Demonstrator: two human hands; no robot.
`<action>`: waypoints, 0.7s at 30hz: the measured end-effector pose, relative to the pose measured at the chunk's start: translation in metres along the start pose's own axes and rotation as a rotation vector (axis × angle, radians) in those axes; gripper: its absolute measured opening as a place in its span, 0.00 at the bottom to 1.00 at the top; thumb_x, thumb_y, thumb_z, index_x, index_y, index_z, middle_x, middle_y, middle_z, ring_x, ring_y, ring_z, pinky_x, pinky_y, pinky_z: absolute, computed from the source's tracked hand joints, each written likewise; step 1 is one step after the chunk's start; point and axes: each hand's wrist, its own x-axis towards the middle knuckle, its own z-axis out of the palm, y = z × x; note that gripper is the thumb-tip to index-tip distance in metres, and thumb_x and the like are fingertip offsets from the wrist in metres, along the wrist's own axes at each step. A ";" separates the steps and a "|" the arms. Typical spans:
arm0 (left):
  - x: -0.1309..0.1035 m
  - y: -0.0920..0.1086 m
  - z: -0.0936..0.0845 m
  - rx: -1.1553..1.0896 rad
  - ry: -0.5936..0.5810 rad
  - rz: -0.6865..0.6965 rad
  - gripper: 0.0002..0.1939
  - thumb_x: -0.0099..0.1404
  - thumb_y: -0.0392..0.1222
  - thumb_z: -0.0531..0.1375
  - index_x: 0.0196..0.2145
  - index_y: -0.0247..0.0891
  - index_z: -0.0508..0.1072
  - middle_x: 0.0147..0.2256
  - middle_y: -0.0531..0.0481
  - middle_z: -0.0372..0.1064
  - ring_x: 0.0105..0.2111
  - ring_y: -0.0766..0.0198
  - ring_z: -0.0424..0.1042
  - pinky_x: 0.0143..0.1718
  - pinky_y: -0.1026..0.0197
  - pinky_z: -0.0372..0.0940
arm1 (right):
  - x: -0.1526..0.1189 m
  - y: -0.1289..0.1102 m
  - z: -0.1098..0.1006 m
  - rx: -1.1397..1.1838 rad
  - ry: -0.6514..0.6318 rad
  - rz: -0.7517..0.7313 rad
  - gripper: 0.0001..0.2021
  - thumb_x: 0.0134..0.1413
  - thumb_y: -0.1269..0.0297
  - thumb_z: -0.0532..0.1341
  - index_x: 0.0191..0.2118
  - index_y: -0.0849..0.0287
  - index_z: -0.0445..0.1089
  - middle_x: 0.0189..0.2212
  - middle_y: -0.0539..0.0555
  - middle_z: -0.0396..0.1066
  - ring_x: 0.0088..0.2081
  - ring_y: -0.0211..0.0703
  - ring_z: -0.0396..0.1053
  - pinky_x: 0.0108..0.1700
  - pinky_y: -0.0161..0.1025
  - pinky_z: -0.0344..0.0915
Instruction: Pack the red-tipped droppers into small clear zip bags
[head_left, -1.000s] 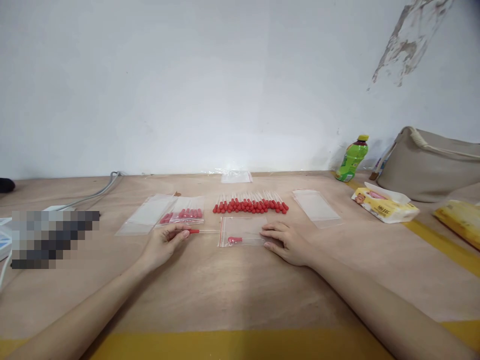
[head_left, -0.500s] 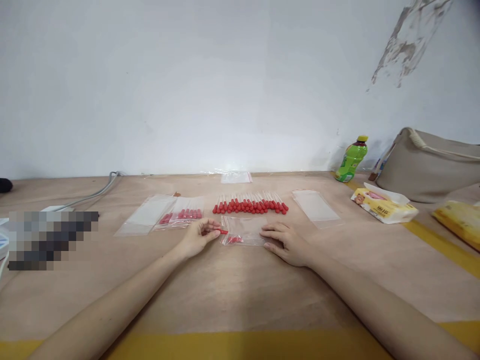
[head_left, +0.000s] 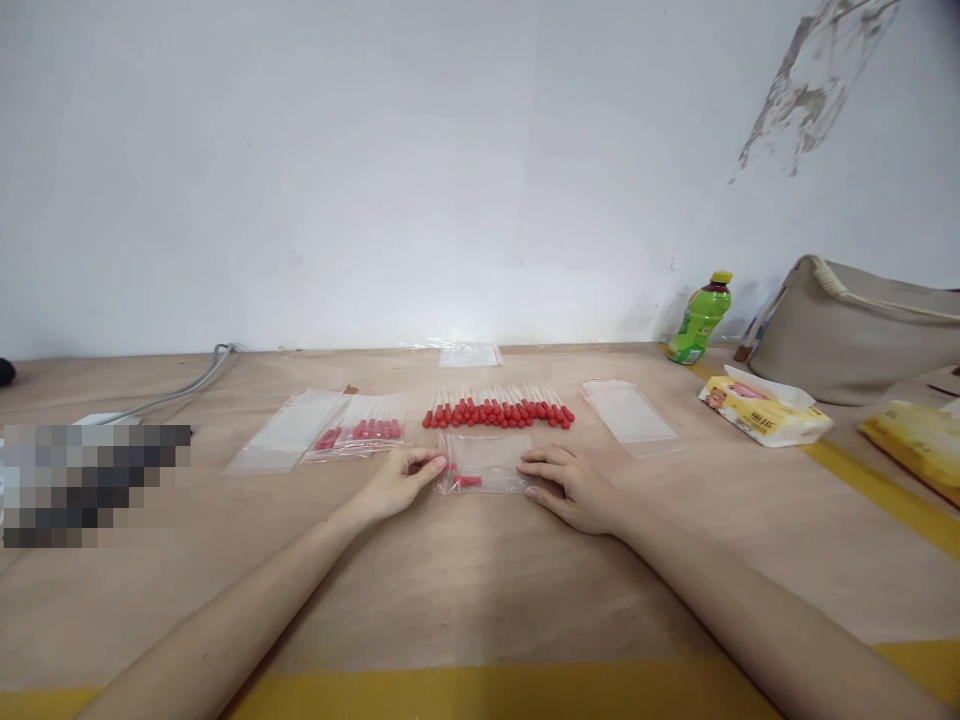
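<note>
A clear zip bag (head_left: 491, 455) lies flat in front of me, with red pieces (head_left: 466, 481) inside near its left end. My left hand (head_left: 409, 478) is closed at that left end, its thumb and fingers pinched on a small red piece (head_left: 451, 467) at the bag's mouth; most of the piece is hidden. My right hand (head_left: 574, 488) rests on the bag's right end, fingers stretched out and slightly apart. Just behind the bag, several red-headed sticks (head_left: 495, 410) lie in a row, their pale stems pointing toward the wall.
To the left are filled bags with red-headed sticks (head_left: 375, 428) and a flat clear bag (head_left: 281, 435). Another flat bag (head_left: 630, 412) lies right. Further right are a tissue pack (head_left: 765, 412), a green bottle (head_left: 701, 320), a handbag (head_left: 847, 330) and a yellow pack (head_left: 915, 445). A cable (head_left: 180, 388) runs at left.
My left hand has moved slightly right, bringing the red piece from outside the bag's left end into its mouth. My right hand stays in place on the bag.
</note>
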 end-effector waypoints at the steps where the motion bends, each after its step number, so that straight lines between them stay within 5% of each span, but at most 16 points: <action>1: 0.001 0.001 0.003 -0.007 0.011 -0.014 0.15 0.53 0.50 0.58 0.31 0.37 0.76 0.30 0.49 0.73 0.31 0.59 0.69 0.33 0.60 0.62 | 0.000 0.000 0.000 -0.003 0.001 -0.001 0.16 0.55 0.60 0.54 0.49 0.55 0.66 0.47 0.59 0.66 0.50 0.48 0.62 0.52 0.51 0.57; 12: 0.000 0.004 0.015 -0.163 0.264 -0.099 0.13 0.49 0.48 0.61 0.24 0.35 0.66 0.21 0.54 0.63 0.21 0.68 0.61 0.24 0.65 0.54 | -0.001 0.000 0.001 -0.005 0.039 -0.006 0.18 0.54 0.60 0.55 0.50 0.55 0.65 0.49 0.59 0.63 0.50 0.48 0.61 0.51 0.49 0.59; 21: -0.003 0.003 0.018 -0.180 0.256 -0.048 0.14 0.52 0.51 0.57 0.24 0.37 0.62 0.20 0.57 0.58 0.21 0.69 0.58 0.23 0.66 0.52 | -0.001 -0.004 -0.001 -0.022 0.051 0.013 0.19 0.53 0.59 0.55 0.51 0.55 0.63 0.48 0.59 0.64 0.49 0.48 0.62 0.50 0.48 0.59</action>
